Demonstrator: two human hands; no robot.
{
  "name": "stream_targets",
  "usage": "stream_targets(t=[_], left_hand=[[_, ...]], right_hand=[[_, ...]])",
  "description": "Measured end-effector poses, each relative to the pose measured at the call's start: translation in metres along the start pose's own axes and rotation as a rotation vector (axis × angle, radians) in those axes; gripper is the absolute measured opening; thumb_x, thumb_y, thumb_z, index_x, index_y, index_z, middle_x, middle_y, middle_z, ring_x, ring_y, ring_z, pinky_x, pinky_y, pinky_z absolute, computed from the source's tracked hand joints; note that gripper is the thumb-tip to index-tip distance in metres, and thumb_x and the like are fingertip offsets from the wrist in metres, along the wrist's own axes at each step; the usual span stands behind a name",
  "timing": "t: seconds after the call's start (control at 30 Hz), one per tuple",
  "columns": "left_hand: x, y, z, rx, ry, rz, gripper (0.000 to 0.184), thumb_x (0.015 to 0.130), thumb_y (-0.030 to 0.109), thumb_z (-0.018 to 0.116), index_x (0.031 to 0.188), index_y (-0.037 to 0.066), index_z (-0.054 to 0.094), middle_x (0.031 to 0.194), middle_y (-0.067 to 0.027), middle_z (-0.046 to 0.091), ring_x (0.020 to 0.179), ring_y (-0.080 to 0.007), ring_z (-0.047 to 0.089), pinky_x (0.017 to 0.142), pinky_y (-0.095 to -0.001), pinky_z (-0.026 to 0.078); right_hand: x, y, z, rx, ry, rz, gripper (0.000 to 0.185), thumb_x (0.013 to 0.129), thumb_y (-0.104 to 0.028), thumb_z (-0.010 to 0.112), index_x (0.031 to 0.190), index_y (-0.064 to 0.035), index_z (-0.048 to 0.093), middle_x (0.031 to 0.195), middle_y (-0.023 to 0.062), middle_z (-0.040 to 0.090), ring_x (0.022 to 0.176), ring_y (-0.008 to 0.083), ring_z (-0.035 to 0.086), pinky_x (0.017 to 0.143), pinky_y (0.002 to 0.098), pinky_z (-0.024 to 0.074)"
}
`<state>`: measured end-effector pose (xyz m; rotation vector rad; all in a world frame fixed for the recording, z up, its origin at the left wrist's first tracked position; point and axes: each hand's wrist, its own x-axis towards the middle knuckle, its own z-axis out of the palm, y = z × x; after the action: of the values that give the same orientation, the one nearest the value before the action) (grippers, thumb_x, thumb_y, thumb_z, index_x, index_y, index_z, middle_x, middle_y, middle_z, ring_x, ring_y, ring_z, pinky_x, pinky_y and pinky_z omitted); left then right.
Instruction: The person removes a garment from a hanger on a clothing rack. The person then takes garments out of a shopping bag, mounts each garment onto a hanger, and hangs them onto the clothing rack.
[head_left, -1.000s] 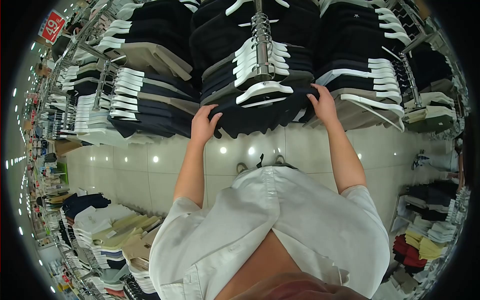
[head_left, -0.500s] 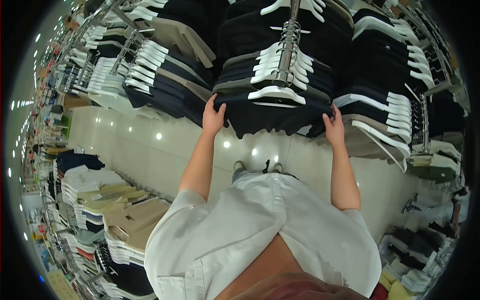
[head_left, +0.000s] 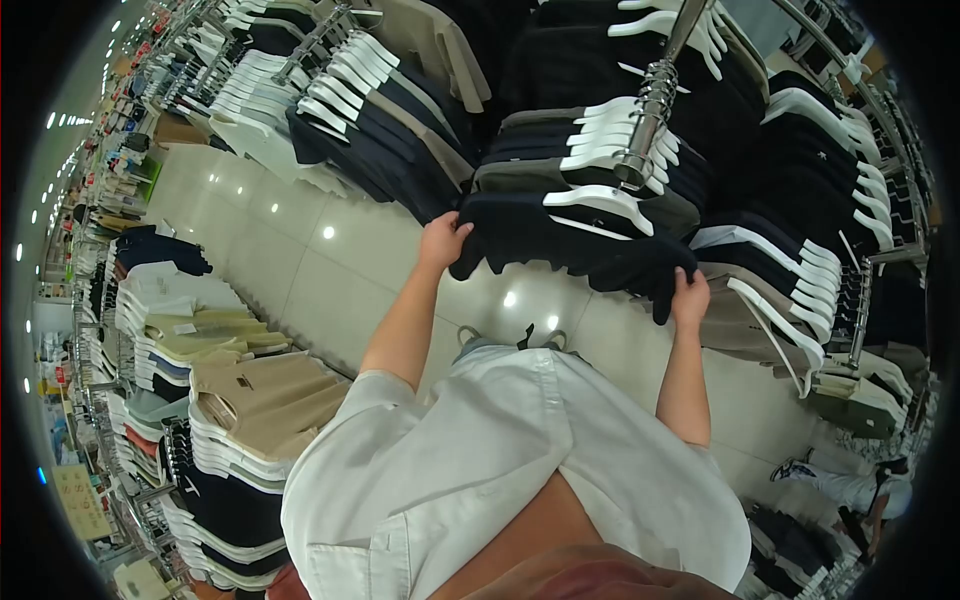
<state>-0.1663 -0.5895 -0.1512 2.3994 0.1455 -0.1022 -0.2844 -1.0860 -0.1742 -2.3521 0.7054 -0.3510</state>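
A black garment (head_left: 510,225) hangs from a white hanger (head_left: 600,208) at the front end of a metal rail (head_left: 640,150). My left hand (head_left: 441,243) pinches its left edge, fingers closed on the cloth. At the right edge, my right hand (head_left: 689,297) has thumb and fingers closed on the fabric. The garment is spread between both hands, its lower edge wavy. Close behind it, several dark and grey garments (head_left: 520,175) hang on white hangers.
Racks of dark and beige clothes stand left and right of the rail. Beige shirts (head_left: 270,395) hang at lower left on another rack. Tiled floor (head_left: 330,270) lies below. Another person (head_left: 850,490) is partly visible at lower right.
The view has turned, so the racks appear tilted. Both hands have closed on the garment's edges, and it is stretched out, its right side lower than before.
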Motion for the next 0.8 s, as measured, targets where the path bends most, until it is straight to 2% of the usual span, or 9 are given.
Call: stream_targets(t=[0.07,0.1,0.2,0.33,0.4,0.5,0.7,0.77,0.8], left_hand=[[0.007,-0.025,0.0,0.074,-0.047,0.02,0.034,0.09,0.028,0.081,0.113,0.005,0.073,0.092,-0.0138,0.076,0.087,-0.0355,0.072,0.076,-0.0436,0.055],[0.01,-0.044,0.007,0.122,0.005,0.011,0.034,0.09,0.027,0.08,0.117,0.007,0.073,0.103,-0.013,0.078,0.097,-0.034,0.074,0.085,-0.0429,0.057],[0.004,-0.075,0.002,-0.008,-0.019,0.006,0.05,0.091,0.028,0.079,0.134,0.006,0.065,0.127,-0.0168,0.072,0.119,-0.0343,0.068,0.101,-0.0414,0.054],[-0.016,-0.095,-0.021,-0.246,-0.022,0.0,0.07,0.092,0.032,0.079,0.15,0.004,0.051,0.147,-0.022,0.06,0.137,-0.0359,0.058,0.111,-0.0419,0.048],[-0.029,-0.088,-0.049,-0.453,-0.1,-0.049,0.079,0.094,0.034,0.079,0.157,0.004,0.042,0.156,-0.0196,0.052,0.144,-0.0344,0.051,0.117,-0.0442,0.044],[-0.054,-0.083,-0.089,-0.738,-0.198,0.018,0.083,0.096,0.028,0.078,0.162,0.005,0.034,0.164,-0.017,0.043,0.15,-0.0357,0.044,0.119,-0.0492,0.041],[-0.107,-0.091,-0.163,-1.053,-0.337,0.268,0.108,0.089,0.014,0.083,0.17,0.01,0.012,0.176,-0.0125,0.016,0.161,-0.0334,0.021,0.124,-0.051,0.034],[-0.121,-0.103,-0.184,-1.124,-0.33,0.299,0.115,0.088,0.013,0.084,0.171,0.012,0.004,0.178,-0.0106,0.004,0.163,-0.0329,0.012,0.126,-0.0517,0.03],[-0.129,-0.109,-0.192,-1.134,-0.296,0.309,0.116,0.088,0.014,0.084,0.171,0.012,0.003,0.178,-0.0107,0.003,0.164,-0.033,0.01,0.127,-0.0519,0.029]], right_hand=[[0.004,0.029,0.011,0.211,0.146,0.105,0.037,0.098,-0.026,0.074,0.122,0.002,0.069,0.103,0.0175,0.077,0.097,0.0285,0.074,0.088,0.0424,0.0544],[0.003,0.051,0.029,0.377,0.247,0.14,0.041,0.097,-0.026,0.075,0.125,0.0033,0.067,0.105,0.0163,0.078,0.097,0.0278,0.074,0.088,0.0419,0.0546],[-0.014,0.063,0.063,0.297,0.268,0.449,0.048,0.097,-0.027,0.076,0.13,0.0053,0.064,0.105,0.0133,0.076,0.091,0.0234,0.072,0.085,0.0375,0.0555],[-0.06,-0.038,0.073,0.671,-0.248,0.691,0.052,0.098,-0.029,0.075,0.14,-0.0016,0.061,0.125,0.0126,0.07,0.111,0.0189,0.068,0.096,0.0377,0.0509],[-0.088,-0.116,0.087,0.669,-0.391,0.581,0.054,0.099,-0.03,0.074,0.145,-0.0045,0.058,0.132,0.0107,0.067,0.119,0.0197,0.065,0.102,0.0387,0.048],[-0.117,-0.206,0.118,0.717,-0.609,0.185,0.056,0.103,-0.024,0.068,0.152,-0.0045,0.049,0.151,0.0104,0.058,0.134,0.0256,0.057,0.11,0.0403,0.0445],[-0.186,-0.377,0.146,0.827,-1.204,-0.312,0.088,0.099,-0.018,0.072,0.168,-0.0075,0.019,0.176,0.0109,0.018,0.162,0.0333,0.019,0.127,0.0491,0.0257],[-0.207,-0.419,0.156,0.777,-1.339,-0.447,0.096,0.091,0.002,0.071,0.169,-0.01,0.018,0.176,0.0103,0.017,0.161,0.0328,0.021,0.127,0.0489,0.0311],[-0.216,-0.437,0.162,0.73,-1.402,-0.499,0.1,0.088,0.002,0.074,0.17,-0.0101,0.017,0.177,0.01,0.012,0.162,0.0314,0.019,0.126,0.0491,0.0325]])
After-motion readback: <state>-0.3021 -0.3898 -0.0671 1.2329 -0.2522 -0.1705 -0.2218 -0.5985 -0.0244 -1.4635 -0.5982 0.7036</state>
